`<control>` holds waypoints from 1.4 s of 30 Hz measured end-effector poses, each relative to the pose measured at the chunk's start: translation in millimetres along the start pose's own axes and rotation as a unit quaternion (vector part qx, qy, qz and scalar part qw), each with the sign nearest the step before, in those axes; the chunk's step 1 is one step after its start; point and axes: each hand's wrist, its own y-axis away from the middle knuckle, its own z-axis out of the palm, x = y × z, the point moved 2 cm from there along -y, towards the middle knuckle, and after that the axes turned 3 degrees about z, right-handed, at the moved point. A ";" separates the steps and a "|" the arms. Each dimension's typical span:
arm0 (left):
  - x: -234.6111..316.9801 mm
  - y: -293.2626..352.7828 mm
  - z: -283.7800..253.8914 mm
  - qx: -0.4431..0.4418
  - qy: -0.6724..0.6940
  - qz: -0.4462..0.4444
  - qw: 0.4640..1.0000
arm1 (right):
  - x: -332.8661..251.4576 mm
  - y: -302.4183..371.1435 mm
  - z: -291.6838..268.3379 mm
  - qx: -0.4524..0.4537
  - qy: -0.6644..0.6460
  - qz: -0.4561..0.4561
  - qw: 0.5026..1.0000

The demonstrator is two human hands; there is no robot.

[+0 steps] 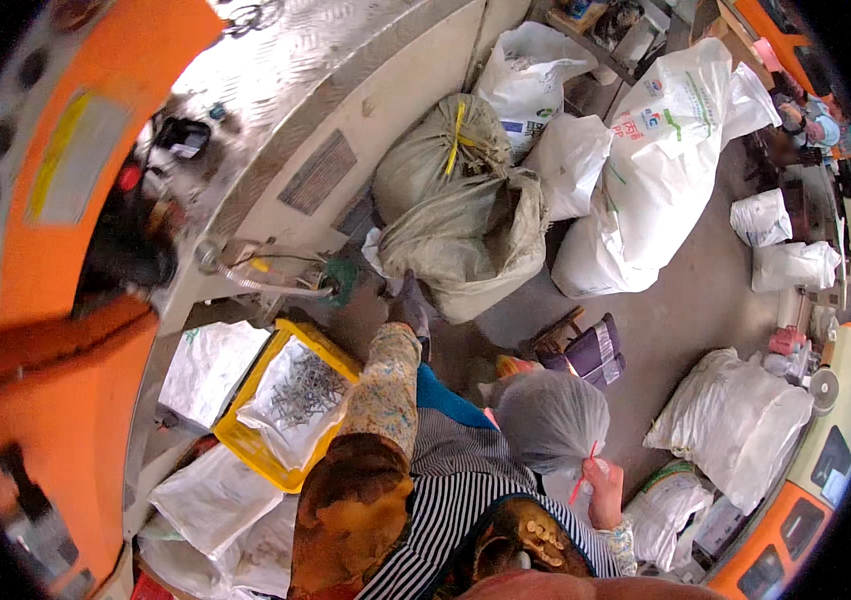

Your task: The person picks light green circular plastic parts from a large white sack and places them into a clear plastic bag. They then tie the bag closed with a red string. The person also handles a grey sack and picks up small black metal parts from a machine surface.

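Note:
My right hand [603, 490] is closed at the gathered neck of a full, translucent plastic bag [555, 415]. A thin red tie [582, 475] runs beside its fingers. My left arm, in a floral sleeve with a brown-orange stained part, stretches forward. At its end my left hand [409, 308], which looks covered in grey, is at the near edge of an open, grey-green woven sack [465, 245]. Its fingers are too unclear to tell whether they grip the sack. Left of that arm, a yellow crate [237, 408] lined with white sheeting holds many small grey metal pieces.
Behind the open sack stands a tied woven sack [435, 150] with a yellow strip. Large white sacks [660, 170] fill the far right, and another white sack [735, 420] lies right. A small purple-padded stool [590, 355] stands ahead. Orange machinery [65, 400] borders the left.

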 end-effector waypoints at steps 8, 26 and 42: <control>46.0 -44.4 -39.8 -0.083 -0.137 0.174 0.972 | -124.7 -52.6 40.1 -0.167 0.029 -0.007 0.985; 117.1 54.4 -27.3 -0.012 0.004 -0.034 0.999 | -210.1 -330.0 146.2 -0.320 0.651 -0.474 0.498; 143.6 119.4 -73.8 0.038 0.277 -0.290 0.916 | -236.8 -364.8 166.5 -0.515 0.361 -0.574 0.524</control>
